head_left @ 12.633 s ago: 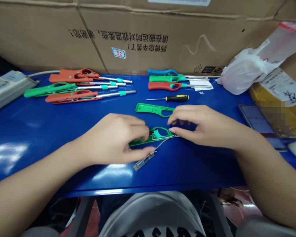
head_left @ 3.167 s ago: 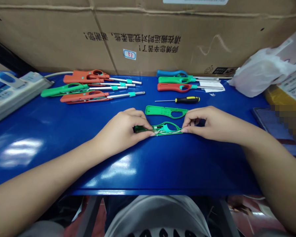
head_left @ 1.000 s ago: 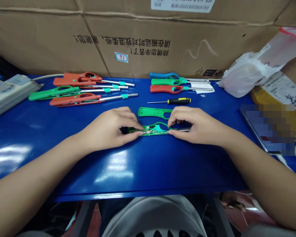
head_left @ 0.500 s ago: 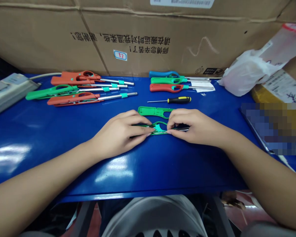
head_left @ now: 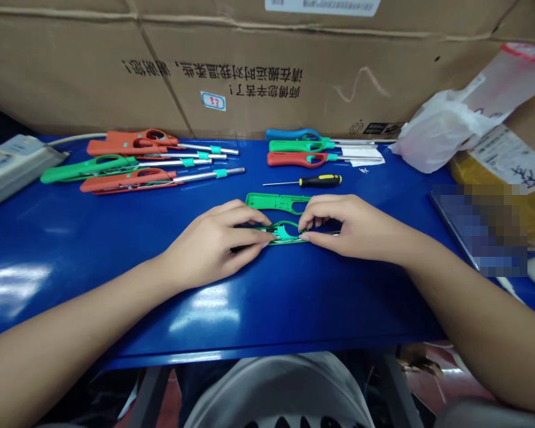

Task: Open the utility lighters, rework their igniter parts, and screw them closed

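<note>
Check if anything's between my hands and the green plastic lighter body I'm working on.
Nothing visible stands in the way: your left hand and right hand are both on the green plastic lighter body. A separate green plastic lighter shell lies just beyond it, not between them.
</note>
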